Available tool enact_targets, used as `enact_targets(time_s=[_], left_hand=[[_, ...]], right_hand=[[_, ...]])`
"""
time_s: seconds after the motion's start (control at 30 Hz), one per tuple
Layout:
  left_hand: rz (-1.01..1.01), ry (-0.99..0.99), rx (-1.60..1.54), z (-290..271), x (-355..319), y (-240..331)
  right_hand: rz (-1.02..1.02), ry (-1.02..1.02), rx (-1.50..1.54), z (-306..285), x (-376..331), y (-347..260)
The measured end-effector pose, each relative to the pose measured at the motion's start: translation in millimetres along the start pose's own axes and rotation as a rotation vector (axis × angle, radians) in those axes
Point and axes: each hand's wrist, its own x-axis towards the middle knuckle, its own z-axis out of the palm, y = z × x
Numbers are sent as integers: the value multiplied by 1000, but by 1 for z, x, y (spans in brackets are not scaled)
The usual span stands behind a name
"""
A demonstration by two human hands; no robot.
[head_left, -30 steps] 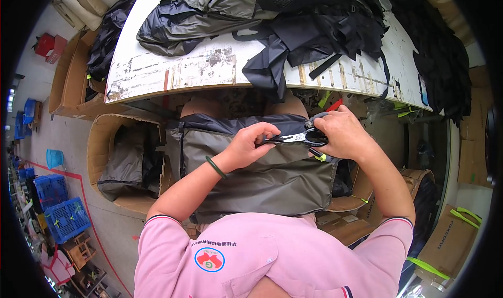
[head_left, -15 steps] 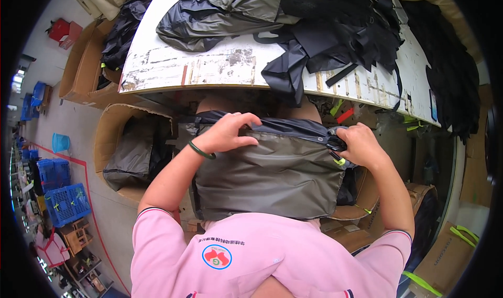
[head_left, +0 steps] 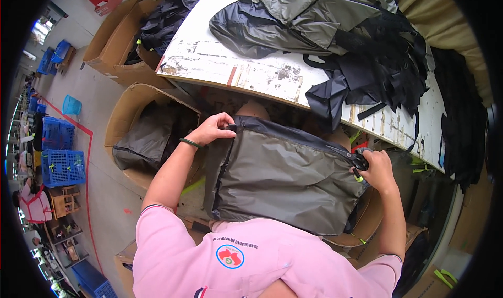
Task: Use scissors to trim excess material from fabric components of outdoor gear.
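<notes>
The olive-grey bag (head_left: 288, 177) lies over my knees (head_left: 252, 110) below the bench's (head_left: 209, 59) near edge, left hand (head_left: 212, 129) pinching its upper-left corner, right hand (head_left: 379, 169) curled round scissors (head_left: 360, 162) by the upper-right, seemingly to straighten the rim.

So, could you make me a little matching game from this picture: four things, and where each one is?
Things:
1. Left hand
2. White table
3. Light-blue bin
4. Right hand

Places:
A. On the floor, towards the picture's left edge
B. At the upper right corner of the grey-green fabric
C. Beneath a black cloth heap
D. At the grey-green fabric's upper left corner

Right pairs: 1-D, 2-C, 3-A, 4-B
</notes>
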Motion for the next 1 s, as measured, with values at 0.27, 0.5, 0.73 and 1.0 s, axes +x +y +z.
enact_targets(time_s=[0.27,0.5,0.73,1.0], left_hand=[[25,121,-276,4,-30,2],[146,134,-339,13,-50,11],[199,172,-294,21,-62,22],[245,214,-250,26,-68,27]], right_hand=[[-297,147,121,13,82,-109],[-410,67,8,27,135,-162],[-466,-13,-8,21,147,-181],[-483,-25,26,20,149,-193]])
